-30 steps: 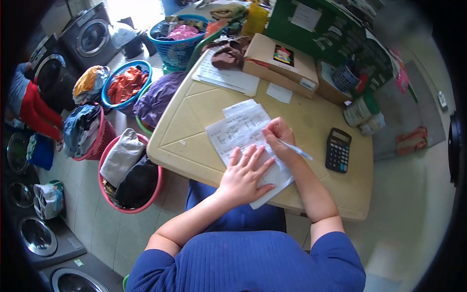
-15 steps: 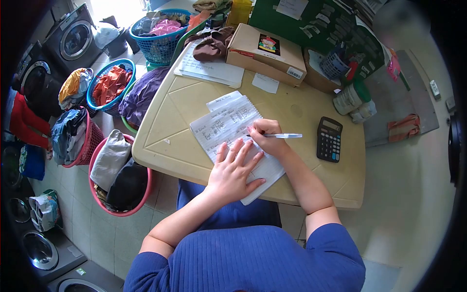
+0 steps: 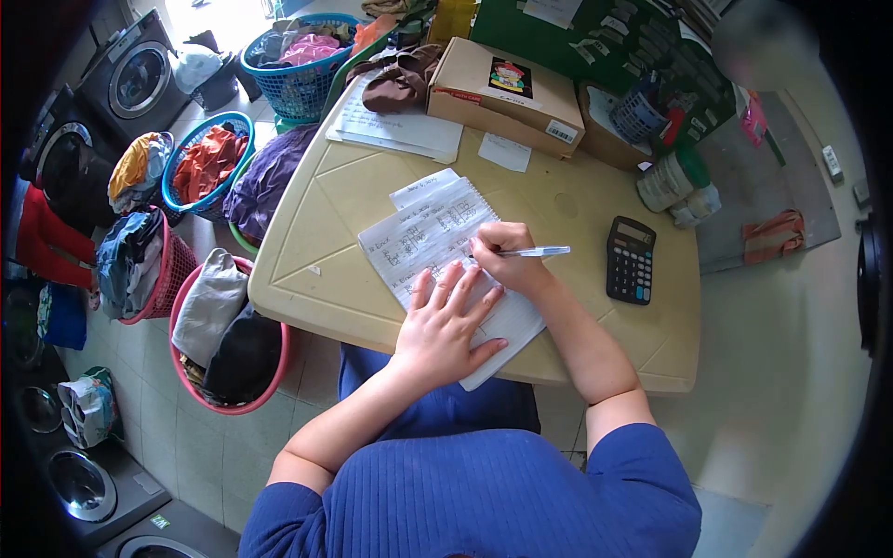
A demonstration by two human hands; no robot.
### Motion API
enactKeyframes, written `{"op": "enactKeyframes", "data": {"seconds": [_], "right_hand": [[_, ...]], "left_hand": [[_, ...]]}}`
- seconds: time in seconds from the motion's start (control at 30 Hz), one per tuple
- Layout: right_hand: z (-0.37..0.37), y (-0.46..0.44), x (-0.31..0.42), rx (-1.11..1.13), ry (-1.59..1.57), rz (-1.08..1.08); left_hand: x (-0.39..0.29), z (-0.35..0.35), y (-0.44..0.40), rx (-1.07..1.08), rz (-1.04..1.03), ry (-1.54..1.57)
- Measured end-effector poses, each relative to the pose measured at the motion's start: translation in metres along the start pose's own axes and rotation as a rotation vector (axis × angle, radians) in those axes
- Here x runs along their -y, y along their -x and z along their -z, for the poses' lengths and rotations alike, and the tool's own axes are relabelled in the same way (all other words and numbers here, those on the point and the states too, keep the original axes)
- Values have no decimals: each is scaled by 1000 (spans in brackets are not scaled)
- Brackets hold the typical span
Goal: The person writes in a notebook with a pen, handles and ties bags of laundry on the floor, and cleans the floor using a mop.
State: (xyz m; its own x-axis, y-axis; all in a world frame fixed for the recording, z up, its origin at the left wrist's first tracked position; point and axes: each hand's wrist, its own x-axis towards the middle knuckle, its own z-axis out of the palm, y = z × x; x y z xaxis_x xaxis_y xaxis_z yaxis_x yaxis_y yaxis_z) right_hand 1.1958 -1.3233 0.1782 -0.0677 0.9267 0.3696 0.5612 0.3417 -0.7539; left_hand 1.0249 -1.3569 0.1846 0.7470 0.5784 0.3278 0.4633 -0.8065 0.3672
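Observation:
A spiral notebook [image 3: 437, 232] with handwritten lines lies slanted near the front edge of the table, a loose slip of paper tucked by its top. My left hand [image 3: 445, 325] rests flat on the lower page with its fingers spread. Pinched in my right hand [image 3: 512, 256] is a clear pen [image 3: 544, 251], its writing end at the page and hidden behind my fingers. To the right of that hand sits a black calculator [image 3: 631, 260].
The cream table [image 3: 326, 279] carries a cardboard box [image 3: 507, 93], paper sheets [image 3: 395, 126], a brown cloth [image 3: 402, 79] and a green-lidded jar [image 3: 672, 179]. Laundry baskets [image 3: 228, 335] stand on the floor at left, near washing machines [image 3: 139, 79]. A person's red-clad leg [image 3: 56, 237] shows there.
The pen in my right hand has tilted slightly, its back end shifting a little left and up. My left hand stays flat on the page. The whole view has shifted slightly.

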Motion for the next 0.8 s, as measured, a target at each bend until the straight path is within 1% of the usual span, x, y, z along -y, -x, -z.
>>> {"op": "enactKeyframes", "data": {"seconds": [0.07, 0.13, 0.27, 0.33, 0.37, 0.43, 0.47, 0.53, 0.67, 0.73, 0.8], "right_hand": [[-1, 0, 1, -23, -11, -16], [0, 0, 3, -31, 25, 37], [0, 0, -2, -28, 13, 60], [-1, 1, -3, -46, -8, 5], [-1, 2, -4, -43, -12, 14], [-3, 1, -6, -92, -21, -29], [-4, 1, -8, -85, -38, -6], [-3, 0, -11, -123, -30, -46], [-3, 0, -6, -97, -133, -13], [-1, 2, -7, -67, -280, -130], [-1, 2, -5, -52, -301, -106]], "left_hand": [[0, 0, 0, 3, -2, 5], [-1, 0, 0, -7, 1, -1], [-1, 0, 0, -15, 3, 0], [-1, 1, 0, -14, -1, 1], [-2, 1, 0, -19, 3, -7], [-1, 1, 1, 1, 4, 2], [-1, 2, 1, -8, 19, -22], [0, 2, 3, -12, 7, 28], [-1, 5, 5, -1, -1, 15], [-1, 4, 6, -10, 2, 6], [-1, 4, 7, -18, -2, 7]]}}
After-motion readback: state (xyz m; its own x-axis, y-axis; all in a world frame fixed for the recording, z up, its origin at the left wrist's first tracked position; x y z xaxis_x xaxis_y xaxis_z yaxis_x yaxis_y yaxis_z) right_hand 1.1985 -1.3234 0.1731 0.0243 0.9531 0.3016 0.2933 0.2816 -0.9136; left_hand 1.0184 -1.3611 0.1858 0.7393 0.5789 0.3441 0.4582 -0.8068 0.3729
